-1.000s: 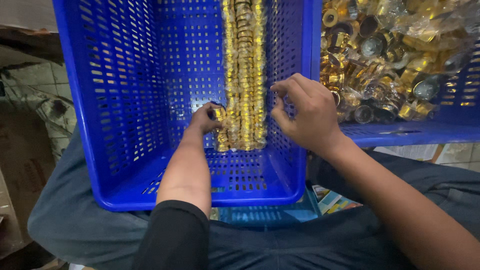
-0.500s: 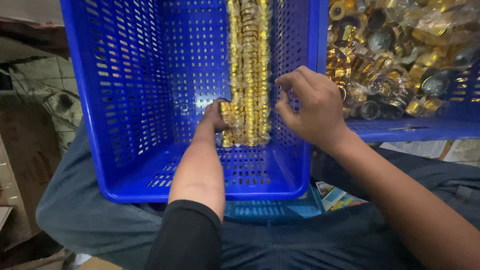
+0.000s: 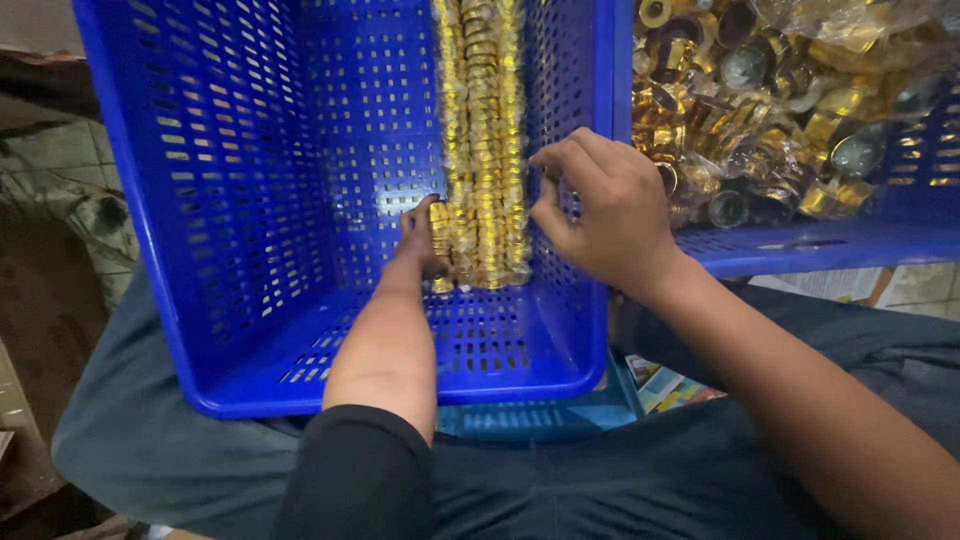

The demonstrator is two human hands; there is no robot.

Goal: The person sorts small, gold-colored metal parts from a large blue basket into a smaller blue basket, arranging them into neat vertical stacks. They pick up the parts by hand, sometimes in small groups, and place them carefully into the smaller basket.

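Two bare hands work inside a blue crate [image 3: 250, 330] that rests on the person's lap, at 6 o'clock in the view. Nearest, the left forearm runs up from a black sleeve [image 3: 350, 470] toward 12 o'clock, and the left hand [image 3: 422, 240] lies low in the crate, its fingers pressed against the near end of the gold rows [image 3: 482, 150]; whether it pinches a piece I cannot tell, since the fingertips are hidden against the metal. Just to 3 o'clock of that end, the right hand [image 3: 600, 215] hovers with fingers curled and thumb and forefinger drawn close together, seemingly on something small, though what it grips is not clear. The rows are shiny gold rings stacked side by side in long columns, their long axis running from 6 to 12 o'clock along the crate floor, so both hands meet them at the near end, the left touching, the right just beside. Farther off, at 2 o'clock, a second blue crate [image 3: 800, 250] holds a loose heap of gold caps [image 3: 780, 110] and clear wrapping.
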